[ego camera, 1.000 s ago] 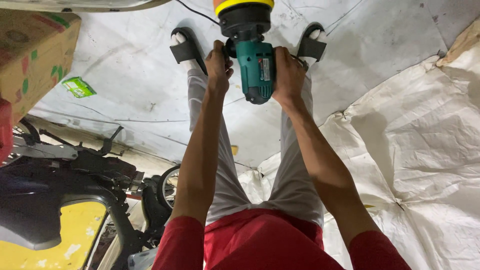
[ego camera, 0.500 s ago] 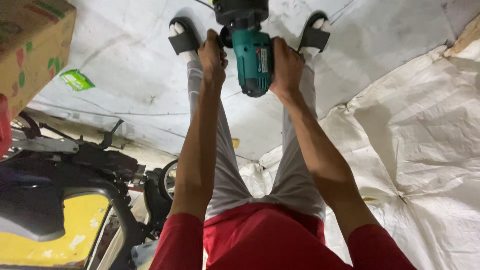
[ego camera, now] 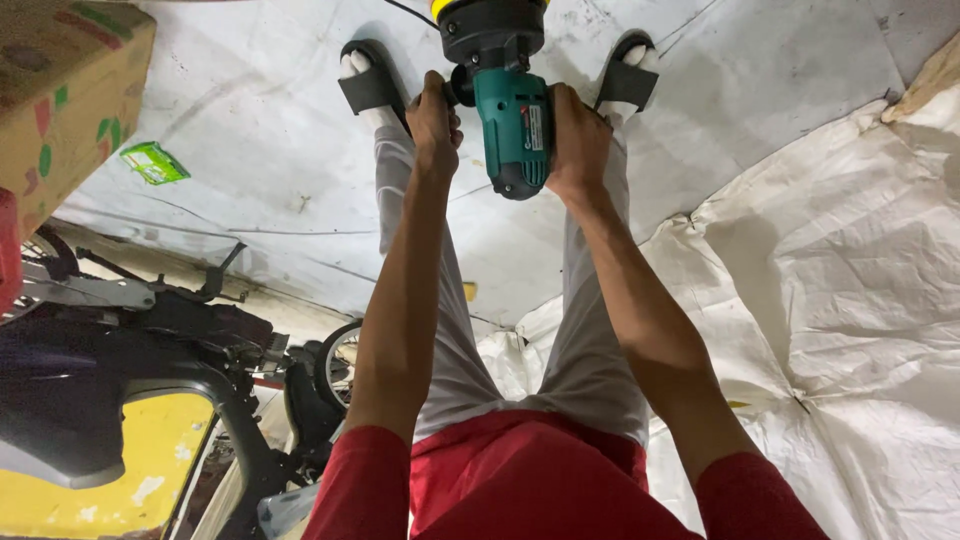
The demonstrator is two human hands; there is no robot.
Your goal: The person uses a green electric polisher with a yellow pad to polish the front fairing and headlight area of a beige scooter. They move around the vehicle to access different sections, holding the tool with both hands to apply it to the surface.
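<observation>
A teal and black power polisher point(ego camera: 510, 120) with a yellow pad at its far end points away from me, low over the grey floor between my feet. My left hand point(ego camera: 434, 118) is closed around the black side handle on the tool's left. My right hand point(ego camera: 577, 140) grips the teal body from the right. Both arms stretch straight down in front of my grey trousers and red shirt. My feet wear black sandals point(ego camera: 368, 85) on either side of the tool head. A black cord runs off beyond the tool.
White woven sheeting point(ego camera: 850, 290) lies crumpled on the right. A cardboard box point(ego camera: 60, 110) sits at the upper left, a small green packet point(ego camera: 153, 162) on the floor near it. A motorbike point(ego camera: 150, 400) with a yellow panel stands at the lower left.
The polisher and both hands shifted slightly nearer and downward in view, bringing the yellow pad back into sight at the top edge. The grip has not changed.
</observation>
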